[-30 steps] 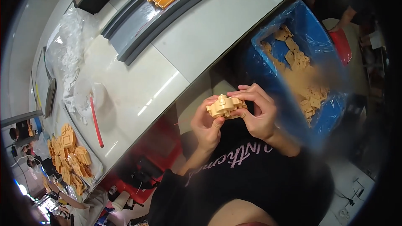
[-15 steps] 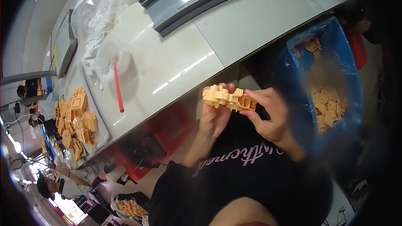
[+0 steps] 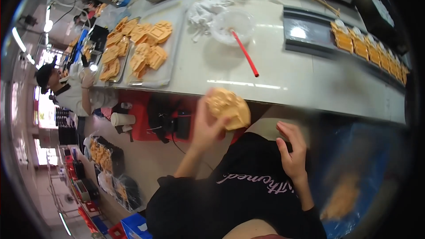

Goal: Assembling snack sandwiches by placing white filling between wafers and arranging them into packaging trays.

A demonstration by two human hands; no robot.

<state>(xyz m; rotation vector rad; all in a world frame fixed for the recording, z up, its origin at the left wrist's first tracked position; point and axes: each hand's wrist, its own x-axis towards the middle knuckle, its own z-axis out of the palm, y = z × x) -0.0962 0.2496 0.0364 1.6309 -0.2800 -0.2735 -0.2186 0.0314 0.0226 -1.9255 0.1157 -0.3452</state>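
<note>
My left hand (image 3: 207, 123) grips a yellow-orange moulded plastic housing (image 3: 237, 110) at the table's front edge, the thumb lying across its face. The part has raised round and boxy features and is slightly blurred. To the right, over my lap, my right hand (image 3: 292, 148) is empty, its fingers stretched out and apart from the thumb. Similar yellow-orange parts (image 3: 150, 57) lie heaped on a white tray (image 3: 166, 77) at the table's left, beyond my left hand.
On the table stand a clear plastic bowl (image 3: 226, 40) with a red stick (image 3: 245, 55) and a grey rack (image 3: 305, 46) holding a row of housings. A blue-lined bin (image 3: 367, 172) with yellow pieces is at lower right. Another person (image 3: 73, 88) works at far left.
My right hand has let go of the housing and moved apart from it. The left hand has carried and turned the part, showing its broad face. My view has swung left.
</note>
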